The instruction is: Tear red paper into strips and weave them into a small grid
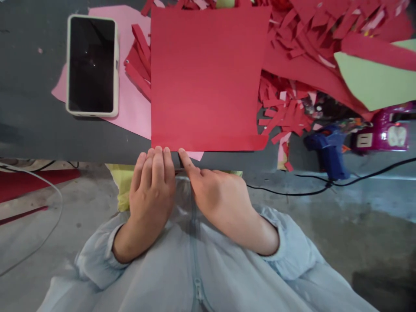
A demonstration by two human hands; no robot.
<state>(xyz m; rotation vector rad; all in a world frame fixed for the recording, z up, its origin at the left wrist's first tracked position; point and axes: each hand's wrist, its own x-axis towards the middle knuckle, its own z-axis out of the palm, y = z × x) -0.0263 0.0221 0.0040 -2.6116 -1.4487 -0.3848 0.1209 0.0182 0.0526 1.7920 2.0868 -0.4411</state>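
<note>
In the head view, the red sheet [208, 78] lies flat at the upper centre of the frame, on the dark table [29, 125], with a narrow folded band along its lower edge. Your left hand [152, 186] is at the lower left of that edge, 4 fingers stretched out and close together, their tips at the fold. Your right hand [221, 195] is just beside it, 1 index finger extended to the same edge. Its other fingers curl under, so you cannot tell from here whether they hold anything.

At the upper left you have a phone [92, 65] in a pale case, its screen dark, lying partly on a pink sheet [133, 108]. A few red strips [138, 65] lie over the pink sheet, against the left side of the red sheet.

To your upper right, red scraps [286, 112] are heaped beside the red sheet, with a pale green piece [377, 82] at the right of the frame. Below that green piece are a blue glue gun [329, 149] and a shiny purple object [383, 130], and a black cable [305, 193] runs below them.

Under the table edge, left of centre, yellow material [123, 186] shows near your left hand. At the left of the frame, a red piece [32, 182] and a thin pale cable [60, 208] appear below the table.
</note>
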